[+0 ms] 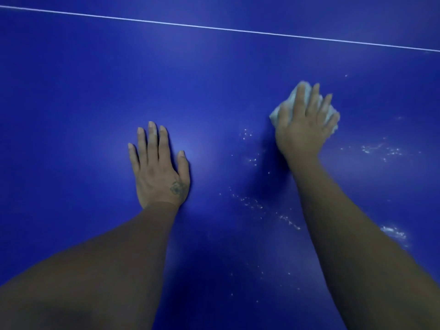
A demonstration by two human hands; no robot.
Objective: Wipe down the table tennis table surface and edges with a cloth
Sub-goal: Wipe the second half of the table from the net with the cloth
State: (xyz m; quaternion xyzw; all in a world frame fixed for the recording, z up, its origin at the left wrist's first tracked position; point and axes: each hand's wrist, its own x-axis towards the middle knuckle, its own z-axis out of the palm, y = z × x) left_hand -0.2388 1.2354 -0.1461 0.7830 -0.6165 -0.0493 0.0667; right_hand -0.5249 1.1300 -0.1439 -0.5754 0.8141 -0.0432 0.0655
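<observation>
Hands on the blue counter (71, 91) during wiping. Left hand (158, 170) lies flat, palm down, fingers straight and nearly together, holding nothing; it is judged to serve as a brace that takes the forward lean while the other arm reaches out. Right hand (304, 125) is set farther across the surface, its spread fingers laid over a bunched white cloth (274, 115) and pressing it down. The thumb is hidden, so a pinch beneath cannot be confirmed. Bunching gives a thick pad under the palm, which probably concentrates pressure, and slight blur at hand and cloth suggests a stroke under way. White specks (381, 148) lie scattered beside and to the right of the right forearm, which likely explains why the cloth works on that side. A thin white line (214, 27) crosses the far surface. No edge of the counter is in view.
</observation>
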